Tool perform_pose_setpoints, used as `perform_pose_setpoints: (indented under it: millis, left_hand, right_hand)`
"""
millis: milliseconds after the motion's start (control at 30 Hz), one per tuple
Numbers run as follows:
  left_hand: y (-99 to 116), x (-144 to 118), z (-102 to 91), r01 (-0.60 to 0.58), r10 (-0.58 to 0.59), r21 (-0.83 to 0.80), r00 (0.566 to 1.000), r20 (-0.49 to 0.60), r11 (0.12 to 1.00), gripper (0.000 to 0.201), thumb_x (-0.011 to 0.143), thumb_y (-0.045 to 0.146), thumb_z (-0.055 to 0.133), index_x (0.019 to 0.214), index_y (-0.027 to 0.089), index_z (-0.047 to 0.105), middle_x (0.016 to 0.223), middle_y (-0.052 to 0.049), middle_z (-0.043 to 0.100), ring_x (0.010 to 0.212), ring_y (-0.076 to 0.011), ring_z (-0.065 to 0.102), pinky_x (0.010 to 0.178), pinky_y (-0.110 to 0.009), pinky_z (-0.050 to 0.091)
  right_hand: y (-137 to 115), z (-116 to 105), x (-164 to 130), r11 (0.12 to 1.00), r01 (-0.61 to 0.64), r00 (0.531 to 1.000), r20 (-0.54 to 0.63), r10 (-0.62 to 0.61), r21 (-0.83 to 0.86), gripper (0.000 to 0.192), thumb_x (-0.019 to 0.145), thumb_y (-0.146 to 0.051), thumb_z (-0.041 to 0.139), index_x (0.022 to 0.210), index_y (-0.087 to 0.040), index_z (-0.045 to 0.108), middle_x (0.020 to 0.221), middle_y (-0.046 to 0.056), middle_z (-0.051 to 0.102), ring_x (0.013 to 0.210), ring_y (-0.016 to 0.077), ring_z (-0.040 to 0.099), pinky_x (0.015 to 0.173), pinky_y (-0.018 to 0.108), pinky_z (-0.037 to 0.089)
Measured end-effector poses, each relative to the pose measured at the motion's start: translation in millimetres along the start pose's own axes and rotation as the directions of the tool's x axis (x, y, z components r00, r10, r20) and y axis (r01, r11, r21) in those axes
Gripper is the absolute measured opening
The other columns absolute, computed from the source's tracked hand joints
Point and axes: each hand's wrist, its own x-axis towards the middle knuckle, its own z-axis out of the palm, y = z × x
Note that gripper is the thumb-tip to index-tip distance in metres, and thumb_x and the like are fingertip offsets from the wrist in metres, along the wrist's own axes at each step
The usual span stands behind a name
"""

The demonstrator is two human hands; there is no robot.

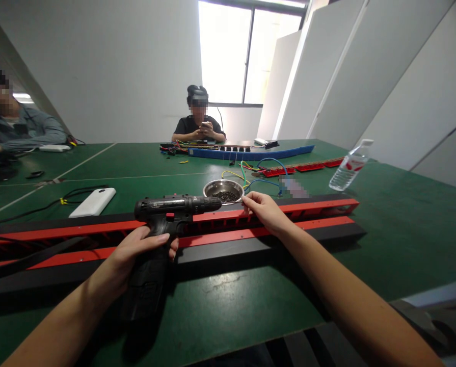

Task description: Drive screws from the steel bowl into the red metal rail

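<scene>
A wide green table (403, 229) with white lines fills the lower frame. Plain white walls (116, 66) rise behind it. At top centre a bright window (246, 51) with a dark frame lets in daylight. Large white panels (365, 76) lean along the right side. Two seated people are at the far end and the left edge.

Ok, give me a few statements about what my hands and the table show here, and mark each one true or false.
1. The left hand grips a black cordless power drill. True.
2. The right hand holds the clear plastic water bottle. False: its fingers rest on the long red and black metal rail; the bottle lies apart.
3. The round steel bowl holds small dark pieces. True.
4. The white rectangular power bank sits inside the bowl. False: it lies on the green table.
</scene>
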Motion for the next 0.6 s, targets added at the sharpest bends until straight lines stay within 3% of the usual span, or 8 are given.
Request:
perform_pose_setpoints:
  millis: [500, 600]
  left_hand:
    - [-2.2, -0.3, -1.3, 0.0, 0.0, -0.009, 1.0, -0.011, 1.0, 0.02, 0.085, 0.029, 0.075, 0.096, 0.012, 0.074, 0.088, -0.008, 0.072, 0.077, -0.0184, 0.068, 0.073, -0.026, 0.055]
    - [-2.3, 0.0, -1.0, 0.026, -0.025, -0.07, 1.0, 0.011, 0.997, 0.02, 0.085, 0.028, 0.075, 0.097, 0.012, 0.075, 0.088, -0.008, 0.073, 0.076, -0.0172, 0.068, 0.073, -0.024, 0.055]
  right_hand:
    - [-3.0, 0.9, -0.6, 1.0, -0.006, 1.0, -0.005, 0.006, 0.0, 0.037, 0.086, -0.054, 0.067, 0.074, -0.019, 0.059, 0.065, -0.001, 0.059, 0.061, 0.0141, 0.053, 0.064, 0.029, 0.041]
    - [-3.1, 1.0, -0.8, 1.0, -0.005, 1.0, -0.007, 0.005, 0.001, 0.038, 0.086, -0.054, 0.068, 0.073, -0.019, 0.059, 0.064, -0.001, 0.059, 0.061, 0.0141, 0.053, 0.064, 0.029, 0.041]
